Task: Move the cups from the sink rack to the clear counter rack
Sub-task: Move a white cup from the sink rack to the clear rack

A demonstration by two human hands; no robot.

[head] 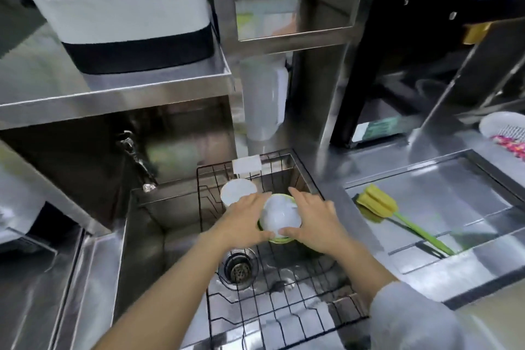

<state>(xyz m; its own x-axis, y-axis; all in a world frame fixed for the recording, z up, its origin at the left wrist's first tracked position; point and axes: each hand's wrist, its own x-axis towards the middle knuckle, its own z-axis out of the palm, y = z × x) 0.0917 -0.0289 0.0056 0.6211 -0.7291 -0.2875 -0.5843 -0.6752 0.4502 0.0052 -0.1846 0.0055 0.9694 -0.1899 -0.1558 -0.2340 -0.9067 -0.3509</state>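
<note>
A black wire rack (284,318) sits in the steel sink (142,250). In its far half a white cup with a green rim (279,217) lies between both my hands. My left hand (241,221) grips its left side and my right hand (312,221) grips its right side, thumbs under its near edge. A second white cup (237,193) stands upside down just behind my left hand, against the rack's far-left wires. The clear counter rack is not in view.
A faucet (136,162) hangs over the sink's far-left corner, and the drain (240,267) shows under the rack. A yellow-green bottle brush (397,216) lies in the recessed steel tray on the right. A white sponge (246,165) rests on the rack's far edge. A white appliance (119,8) stands on the upper shelf.
</note>
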